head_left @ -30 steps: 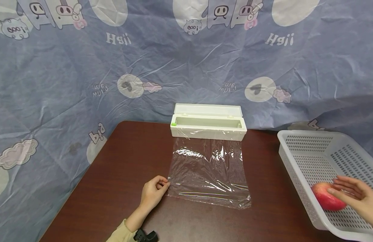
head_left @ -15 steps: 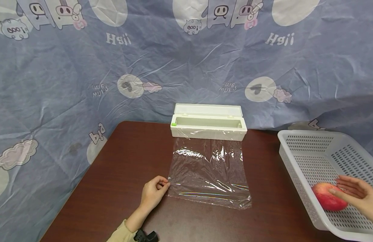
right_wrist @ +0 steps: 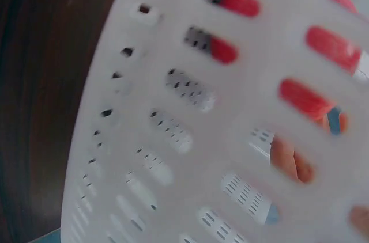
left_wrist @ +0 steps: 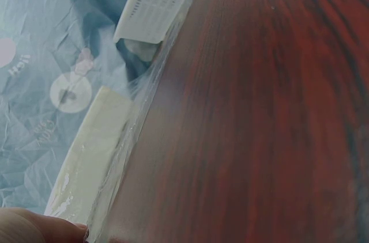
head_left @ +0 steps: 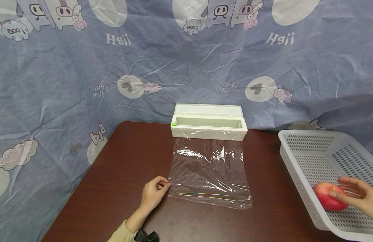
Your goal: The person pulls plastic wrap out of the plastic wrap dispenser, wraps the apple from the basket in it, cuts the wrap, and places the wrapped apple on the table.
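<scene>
My left hand (head_left: 154, 192) pinches the near left corner of a clear sheet of cling film (head_left: 209, 174) between thumb and fingers, low on the table. The film runs back to a white cling film box (head_left: 209, 132) whose lid stands raised. In the left wrist view, a fingertip (left_wrist: 66, 231) shows at the film's edge. My right hand (head_left: 360, 198) is inside the grey basket, fingers extended, beside a red apple (head_left: 328, 198). Its thumb overlaps the apple in the head view. Through the basket's slots, the right wrist view shows the apple (right_wrist: 305, 99) and parts of fingers (right_wrist: 282, 156).
The grey slotted plastic basket (head_left: 298, 178) stands at the right of the brown wooden table (head_left: 128, 151). Behind the table hangs a blue patterned cloth (head_left: 186, 67). A black strap (head_left: 146, 236) is round my left wrist.
The right hand and the apple have shifted very slightly to the right in the basket. The left hand and the film have stayed in place.
</scene>
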`<state>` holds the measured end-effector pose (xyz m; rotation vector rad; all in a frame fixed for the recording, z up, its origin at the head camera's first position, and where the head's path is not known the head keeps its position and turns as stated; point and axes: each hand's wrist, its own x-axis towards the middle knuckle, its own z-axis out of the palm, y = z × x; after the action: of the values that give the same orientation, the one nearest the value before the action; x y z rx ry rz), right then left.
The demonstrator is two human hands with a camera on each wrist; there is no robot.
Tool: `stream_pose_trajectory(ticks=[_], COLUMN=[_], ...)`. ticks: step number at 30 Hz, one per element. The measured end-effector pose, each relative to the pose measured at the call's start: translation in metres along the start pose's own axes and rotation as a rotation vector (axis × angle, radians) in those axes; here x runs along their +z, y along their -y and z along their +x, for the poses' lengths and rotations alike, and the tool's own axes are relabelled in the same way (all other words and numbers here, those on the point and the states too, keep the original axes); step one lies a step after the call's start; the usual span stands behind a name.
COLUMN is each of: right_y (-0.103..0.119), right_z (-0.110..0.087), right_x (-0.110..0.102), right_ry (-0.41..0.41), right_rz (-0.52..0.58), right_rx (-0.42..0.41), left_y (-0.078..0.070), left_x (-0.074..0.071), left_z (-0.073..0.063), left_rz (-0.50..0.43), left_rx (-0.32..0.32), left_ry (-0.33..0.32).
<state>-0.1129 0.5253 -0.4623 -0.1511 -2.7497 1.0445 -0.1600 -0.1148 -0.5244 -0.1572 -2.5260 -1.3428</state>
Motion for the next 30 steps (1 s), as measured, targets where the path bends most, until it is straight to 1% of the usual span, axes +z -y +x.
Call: stream_pose_trajectory(ticks=[5,8,12,17,19,23,24,26,30], right_y=[0.006,0.011,0.015,0.011,0.008,0.005,0.007,0.01,0.014], right_z=[0.003,0.003,0.003,0.003,0.005,0.008,0.008,0.007,0.006], right_x=[-0.001,-0.001,-0.001,-0.002,-0.003,-0.004,-0.004,-0.005,-0.006], right_ry=[0.091,0.125,0.143,0.143,0.173,0.227,0.251,0.281,0.34], right_rz=[-0.085,-0.099,-0.11,-0.105,-0.094,-0.104,-0.106,-0.115,-0.128], right_rx=[0.035,0.063,0.076,0.064,0.094,0.16,0.171,0.156,0.094], left_y=[0.002,0.003,0.002,0.0,-0.001,0.0,0.0,0.001,0.002], left_x=[0.001,0.001,0.001,0.001,0.0,0.001,0.001,0.001,0.001], left_z=[0.0,0.0,0.0,0.0,0.0,0.0,0.0,0.0,0.0], left_rz=[0.001,0.001,-0.003,-0.01,-0.01,-0.014,-0.014,-0.013,-0.008], left_rx=[0.028,0.038,0.037,0.006,-0.008,0.011,0.021,0.038,0.049], left_ry=[-0.017,-0.023,-0.019,0.0,0.005,-0.004,-0.009,-0.018,-0.029])
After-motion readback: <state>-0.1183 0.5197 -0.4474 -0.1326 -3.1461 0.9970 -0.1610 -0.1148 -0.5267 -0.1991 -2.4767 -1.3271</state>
